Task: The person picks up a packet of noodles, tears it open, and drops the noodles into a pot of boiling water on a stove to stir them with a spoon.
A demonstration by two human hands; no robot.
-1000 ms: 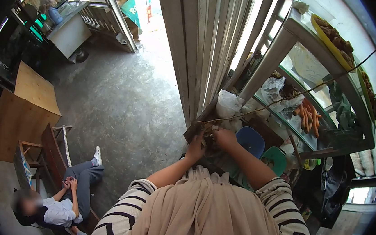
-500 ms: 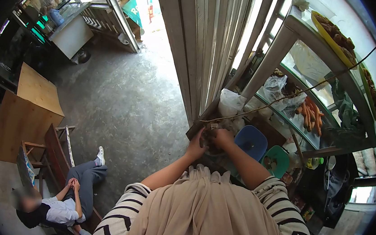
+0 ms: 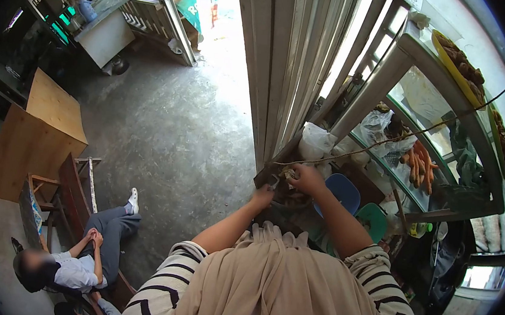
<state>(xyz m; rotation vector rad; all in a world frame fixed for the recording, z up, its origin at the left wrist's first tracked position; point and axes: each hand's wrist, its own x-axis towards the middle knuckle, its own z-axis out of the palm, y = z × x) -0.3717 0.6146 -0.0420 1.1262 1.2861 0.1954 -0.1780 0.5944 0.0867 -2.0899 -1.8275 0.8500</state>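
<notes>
My left hand [image 3: 263, 195] is at the left rim of a container [image 3: 289, 205] with brownish contents, its fingers closed round something pale and too small to name. Over the same container, my right hand [image 3: 305, 179] pinches a small yellowish-brown piece [image 3: 289, 174] that I cannot identify. A blue bowl [image 3: 342, 193] sits just right of my right wrist, with a green bowl [image 3: 371, 221] beyond it. Behind my hands stands a white plastic bag [image 3: 316, 142].
A glass display case [image 3: 405, 51] with carrots [image 3: 419, 165] and yellow-rimmed plates [image 3: 456, 63] stands at the right. Metal shutters [image 3: 292, 64] rise ahead. A person [image 3: 81, 262] sits on a bench at the lower left, near a wooden box [image 3: 38, 137].
My hands have moved apart, the left slightly lower and the right up and to the right with the yellowish-brown piece now showing. The camera view has shifted slightly.
</notes>
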